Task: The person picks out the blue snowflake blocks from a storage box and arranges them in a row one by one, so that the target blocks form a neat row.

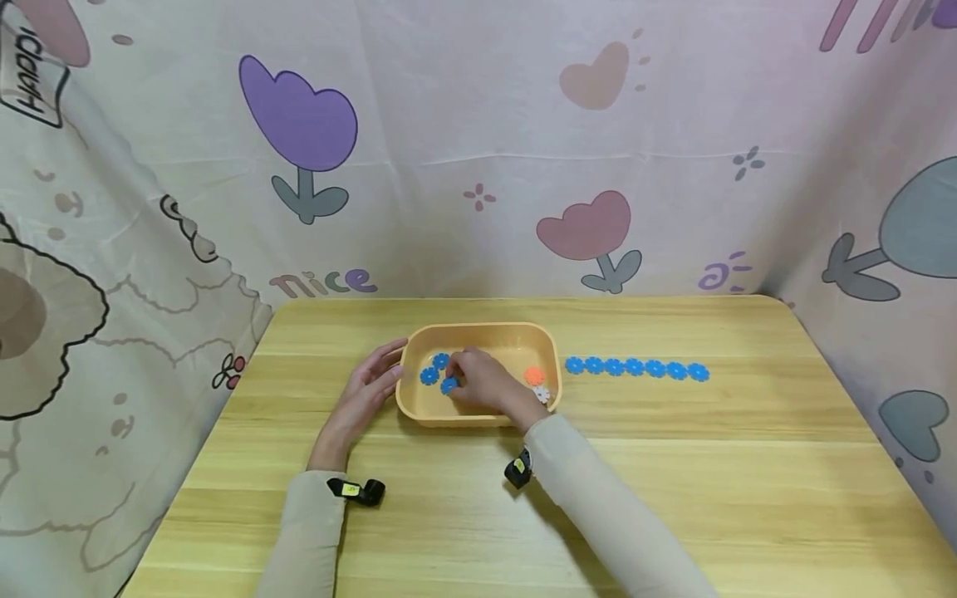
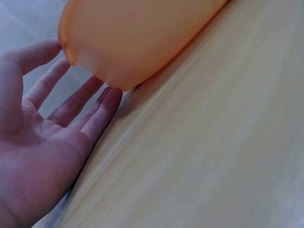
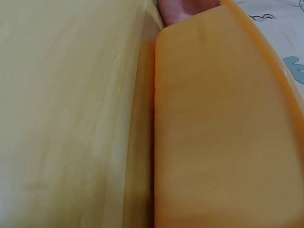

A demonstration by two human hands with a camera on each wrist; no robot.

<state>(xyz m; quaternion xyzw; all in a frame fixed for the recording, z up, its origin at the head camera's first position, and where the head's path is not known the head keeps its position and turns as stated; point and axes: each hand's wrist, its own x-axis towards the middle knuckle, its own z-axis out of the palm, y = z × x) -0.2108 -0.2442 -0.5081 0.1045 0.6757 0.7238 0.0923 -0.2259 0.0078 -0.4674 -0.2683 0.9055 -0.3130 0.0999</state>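
Observation:
A yellow-orange plastic tray (image 1: 478, 421) stands on the table. Inside it, my right hand (image 1: 482, 380) reaches to the left half and pinches a blue flower-shaped disc (image 1: 448, 386) with its fingertips. Beside that disc lie two more blue discs (image 1: 429, 376). An orange disc (image 1: 534, 375) and a white disc (image 1: 542, 394) are at the tray's right end. My left hand (image 1: 366, 394) touches the tray's left end with fingers spread and fairly straight; the left wrist view shows this hand (image 2: 52, 128) against the tray wall. In the right wrist view the tray wall (image 3: 223, 118) hides my right hand.
To the right of the tray, several blue discs (image 1: 634, 367) lie in a straight row on the wooden table (image 1: 673, 465). A printed curtain (image 1: 449, 108) hangs behind the table and along both sides.

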